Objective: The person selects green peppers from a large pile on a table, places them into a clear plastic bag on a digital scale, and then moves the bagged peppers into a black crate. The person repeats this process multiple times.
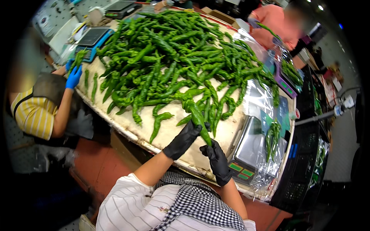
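Both my hands wear black gloves. My left hand (185, 138) is closed around a long green chili pepper (198, 117) over the table's near edge. The fingers of my right hand (216, 160) are at the pepper's lower tip; whether they pinch it is hard to tell. A large heap of green peppers (162, 57) covers much of the pale table (136, 130) beyond my hands. Right of my right hand is a digital scale (248, 153) with a steel plate. Several peppers (273, 141) lie on clear plastic film (261, 173) at its right side.
At the left, a person in blue gloves (74, 77) holds peppers beside a blue scale (94, 40). Across the table at the right, a person in a salmon top (273, 26) handles a pepper near a purple scale (286, 82). Black crates (300, 170) stand right of the table.
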A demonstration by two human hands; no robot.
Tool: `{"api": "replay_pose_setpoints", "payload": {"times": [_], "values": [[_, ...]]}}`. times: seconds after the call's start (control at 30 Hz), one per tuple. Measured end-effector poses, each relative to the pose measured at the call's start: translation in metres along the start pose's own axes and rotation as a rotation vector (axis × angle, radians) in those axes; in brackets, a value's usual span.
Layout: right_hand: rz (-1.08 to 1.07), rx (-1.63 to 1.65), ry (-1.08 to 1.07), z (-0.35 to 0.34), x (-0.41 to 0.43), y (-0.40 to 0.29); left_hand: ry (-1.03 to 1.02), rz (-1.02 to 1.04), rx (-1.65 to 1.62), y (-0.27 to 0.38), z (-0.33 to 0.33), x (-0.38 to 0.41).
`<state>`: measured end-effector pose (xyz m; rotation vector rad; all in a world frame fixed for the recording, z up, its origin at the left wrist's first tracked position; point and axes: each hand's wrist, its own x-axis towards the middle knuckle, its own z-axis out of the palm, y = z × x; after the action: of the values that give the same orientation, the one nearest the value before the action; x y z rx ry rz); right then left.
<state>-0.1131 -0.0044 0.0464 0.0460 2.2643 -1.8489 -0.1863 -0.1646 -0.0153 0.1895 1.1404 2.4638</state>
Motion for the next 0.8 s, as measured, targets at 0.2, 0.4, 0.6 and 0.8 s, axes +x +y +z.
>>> {"api": "replay_pose_setpoints", "payload": {"times": [0.2, 0.4, 0.6, 0.8], "values": [[-0.12, -0.261, -0.097, -0.01, -0.027, 0.03, 0.331, 0.396, 1.318, 0.032, -0.12, 0.048], [0.154, -0.285, -0.134, -0.017, -0.051, 0.03, 1.021, 0.359, 1.723, 0.1, -0.201, 0.055], [0.093, -0.458, -0.154, -0.012, -0.051, 0.024, 0.782, 0.105, 0.991, 0.124, -0.214, 0.078], [0.182, -0.28, -0.114, -0.003, -0.048, 0.017, 0.841, -0.275, 1.577, 0.143, -0.206, 0.124]]}}
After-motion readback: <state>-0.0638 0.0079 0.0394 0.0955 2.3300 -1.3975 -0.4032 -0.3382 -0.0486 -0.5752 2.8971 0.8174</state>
